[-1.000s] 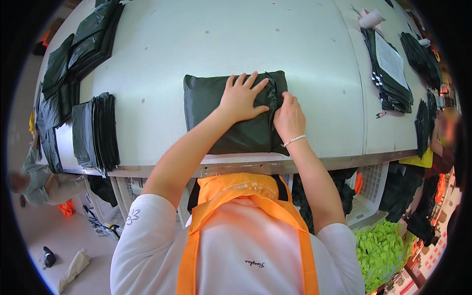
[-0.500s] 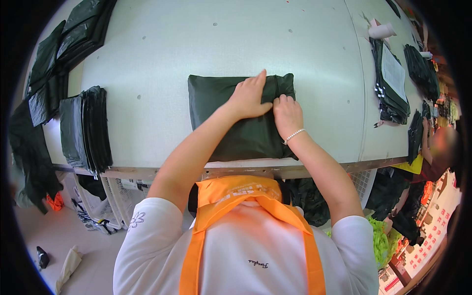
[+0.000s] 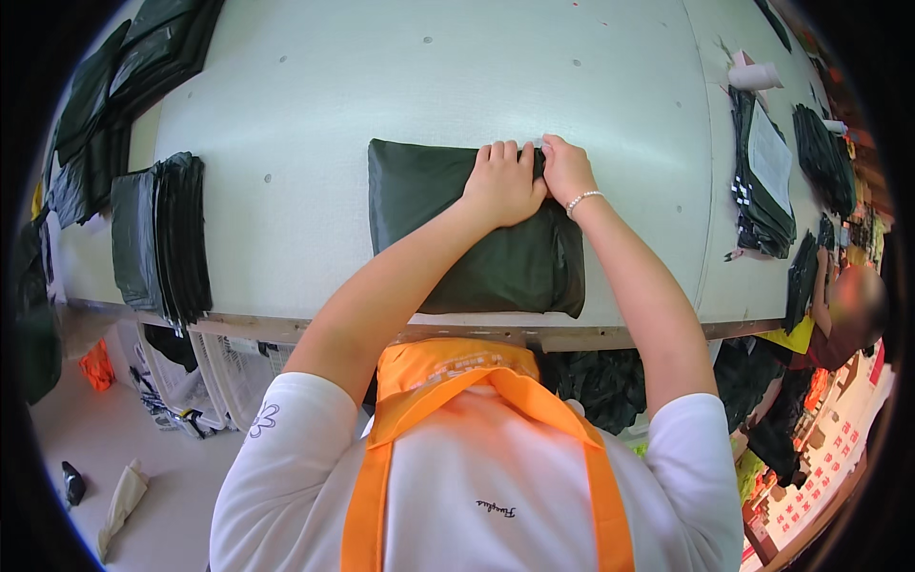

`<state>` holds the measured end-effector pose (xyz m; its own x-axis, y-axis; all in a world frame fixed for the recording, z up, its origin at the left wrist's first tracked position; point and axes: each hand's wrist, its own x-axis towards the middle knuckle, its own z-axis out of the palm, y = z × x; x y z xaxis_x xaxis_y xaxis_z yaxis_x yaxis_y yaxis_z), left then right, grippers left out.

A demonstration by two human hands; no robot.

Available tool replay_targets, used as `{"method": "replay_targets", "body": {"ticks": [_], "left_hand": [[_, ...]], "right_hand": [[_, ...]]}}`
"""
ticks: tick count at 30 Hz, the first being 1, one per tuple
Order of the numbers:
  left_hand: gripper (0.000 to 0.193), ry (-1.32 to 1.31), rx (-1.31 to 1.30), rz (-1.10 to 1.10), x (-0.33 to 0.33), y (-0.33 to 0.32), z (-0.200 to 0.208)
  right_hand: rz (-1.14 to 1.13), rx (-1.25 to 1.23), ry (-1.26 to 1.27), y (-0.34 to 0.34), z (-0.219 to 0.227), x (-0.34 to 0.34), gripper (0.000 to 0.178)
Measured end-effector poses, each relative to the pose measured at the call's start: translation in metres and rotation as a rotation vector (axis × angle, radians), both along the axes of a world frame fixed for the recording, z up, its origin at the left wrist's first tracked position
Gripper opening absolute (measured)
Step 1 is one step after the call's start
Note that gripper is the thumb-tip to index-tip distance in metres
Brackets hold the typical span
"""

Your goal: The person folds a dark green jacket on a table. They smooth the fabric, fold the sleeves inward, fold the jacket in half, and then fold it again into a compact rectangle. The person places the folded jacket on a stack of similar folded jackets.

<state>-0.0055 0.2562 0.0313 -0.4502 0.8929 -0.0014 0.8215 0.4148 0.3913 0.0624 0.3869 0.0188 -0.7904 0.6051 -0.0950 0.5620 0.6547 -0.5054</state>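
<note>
From the head view, the dark green packed bag lies flat on the pale table, close to its near edge and a little right of the middle of that edge. It looks plump and already squared up: the left and near sides are smooth and the corners rounded, so I'd judge the folding and filling mostly done.

What seems left is the far right corner of the bag. Both hands are bunched there. The left hand lies palm down on top, fingers together and curled over the far edge, pressing rather than gripping. The right hand, with a pale bead bracelet at the wrist, is just beside it, touching it, its fingertips pinched narrow on that corner; I cannot tell whether they hold a flap or only push it flat.

A stack of similar dark folded pieces stands at the left edge of the table, with more dark pieces toward the far left corner. At the right edge sits another dark pile topped by a pale sheet, and a small white roll lies beyond it.
</note>
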Motion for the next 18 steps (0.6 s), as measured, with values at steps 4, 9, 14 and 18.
{"method": "replay_targets", "body": {"ticks": [4, 9, 14, 18], "left_hand": [[0.035, -0.264, -0.051, 0.22, -0.021, 0.019, -0.017], [0.032, -0.382, -0.169, 0.337, -0.027, 0.04, -0.018], [0.033, -0.481, -0.332, 0.44, -0.041, 0.052, -0.018], [0.034, -0.535, -0.366, 0.422, -0.044, 0.052, -0.017]], "right_hand": [[-0.201, -0.378, -0.08, -0.02, 0.038, -0.012, 0.012], [-0.078, -0.128, 0.151, -0.011, 0.007, 0.003, 0.005], [-0.073, -0.41, 0.181, -0.016, 0.028, 0.011, 0.003], [-0.175, -0.34, 0.161, -0.014, 0.024, 0.002, 0.004]]}}
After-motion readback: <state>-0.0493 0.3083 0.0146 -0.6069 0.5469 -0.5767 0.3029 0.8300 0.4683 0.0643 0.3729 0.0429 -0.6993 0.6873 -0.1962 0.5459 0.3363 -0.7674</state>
